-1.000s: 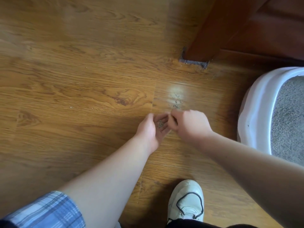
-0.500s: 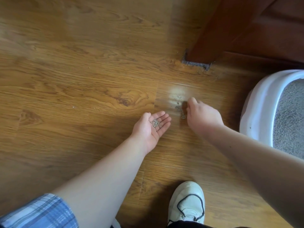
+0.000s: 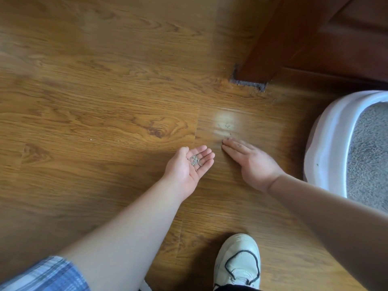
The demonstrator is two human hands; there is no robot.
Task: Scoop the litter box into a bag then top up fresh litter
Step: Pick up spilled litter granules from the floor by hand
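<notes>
On the floor between litter box and shoe, left fingers relaxed under grains, right fingers straight together.

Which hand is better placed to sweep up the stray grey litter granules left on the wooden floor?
Right. The right hand is flat, fingertips beside the stray grey litter granules; the left hand is palm-up, cupping collected granules.

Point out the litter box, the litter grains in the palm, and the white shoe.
litter box (image 3: 324, 148): head view, on its white outer wall.
litter grains (image 3: 195, 160): head view, middle of the pile on the left hand (image 3: 185, 171).
white shoe (image 3: 239, 245): head view, on its toe cap.
</notes>
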